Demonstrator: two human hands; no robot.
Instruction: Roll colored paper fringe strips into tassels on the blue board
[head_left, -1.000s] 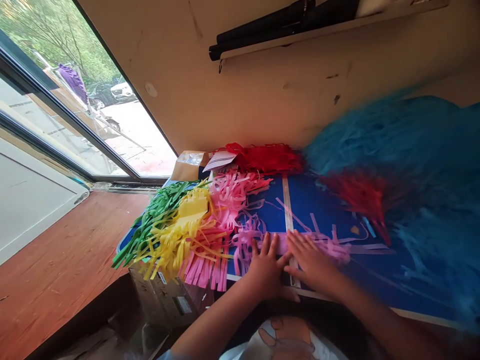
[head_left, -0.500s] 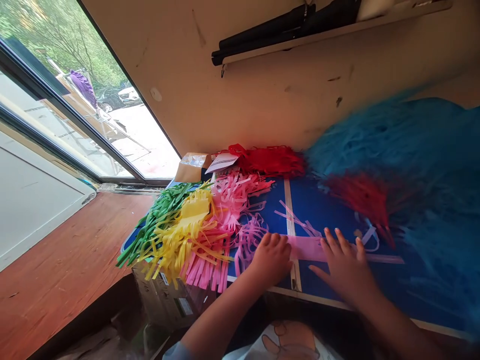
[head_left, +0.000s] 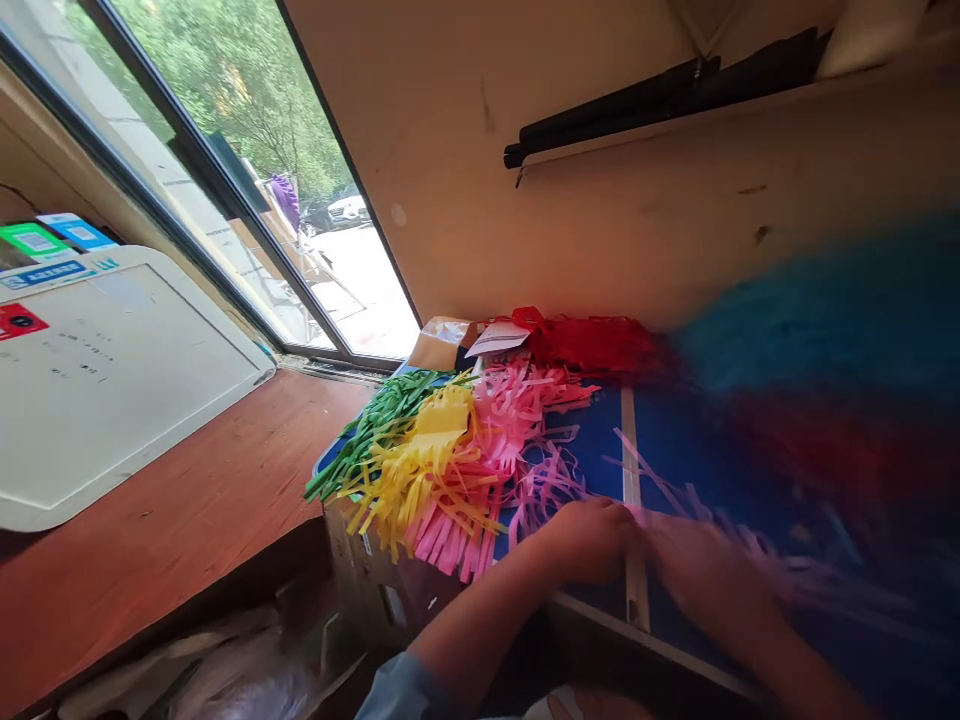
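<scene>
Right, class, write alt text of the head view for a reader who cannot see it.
The left hand and the blurred right hand rest side by side on pale pink fringed paper on a blue board. Piles of green fringe, yellow fringe, pink fringe and red fringe lie beyond them, near a window.

Green fringe [head_left: 375, 435]: was leaf green, plain.
Yellow fringe [head_left: 424, 455]: was bright yellow.
Pink fringe [head_left: 517, 400]: was candy pink.
Lilac fringe [head_left: 551, 485]: was pale lilac-pink.
Red fringe [head_left: 592, 345]: was scarlet.
Board [head_left: 600, 430]: was deep blue, crossed by a pale stripe.
Floor [head_left: 187, 500]: was reddish-brown, wood-grained.
</scene>
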